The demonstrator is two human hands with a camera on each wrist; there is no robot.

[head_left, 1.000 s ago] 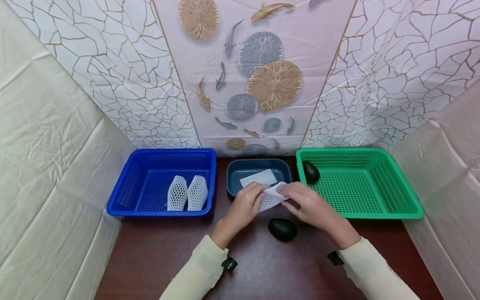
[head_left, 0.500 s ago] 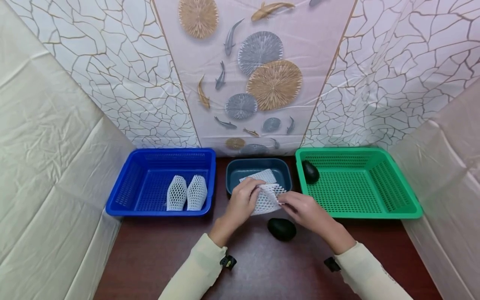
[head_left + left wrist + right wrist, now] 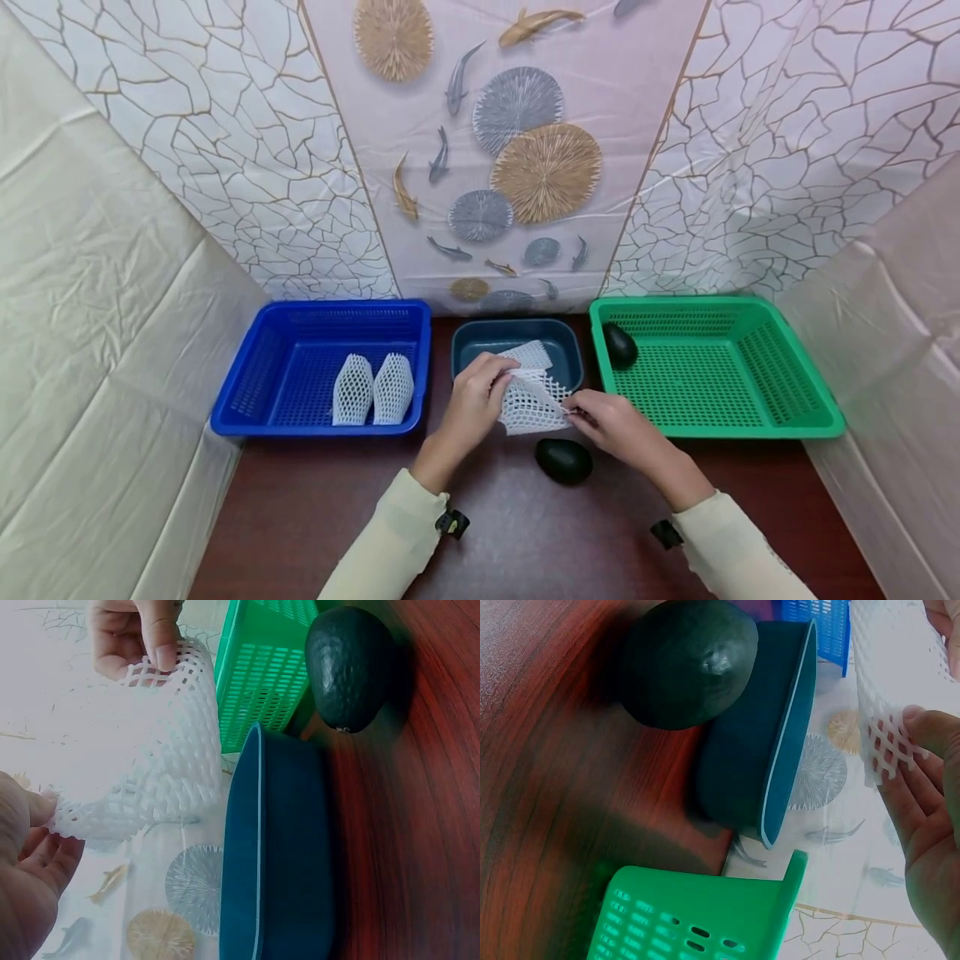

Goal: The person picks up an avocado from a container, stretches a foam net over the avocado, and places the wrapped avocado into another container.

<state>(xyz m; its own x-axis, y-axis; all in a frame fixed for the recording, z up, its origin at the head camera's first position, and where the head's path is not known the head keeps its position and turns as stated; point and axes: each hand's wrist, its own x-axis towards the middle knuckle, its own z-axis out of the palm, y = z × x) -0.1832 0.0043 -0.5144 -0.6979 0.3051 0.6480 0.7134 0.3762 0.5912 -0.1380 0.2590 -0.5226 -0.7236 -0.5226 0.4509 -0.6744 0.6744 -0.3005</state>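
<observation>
A white foam fruit net is stretched between my two hands, above the near edge of the teal tray. My left hand pinches its upper left edge between thumb and fingers, while my right hand pinches its right edge. In the left wrist view the net's mouth is spread wide, with a hand at each side. A dark avocado lies on the table just below the net. Another flattened foam net lies in the tray, partly hidden behind the held one.
At the left stands a blue basket with two bulging white foam nets side by side. A green basket at the right has one avocado in its left corner. Patterned cloth walls rise behind the containers.
My right hand has moved down and slightly left along the net's edge, my left hand slightly left. The net has opened from a folded shape. The avocado on the table has stayed put.
</observation>
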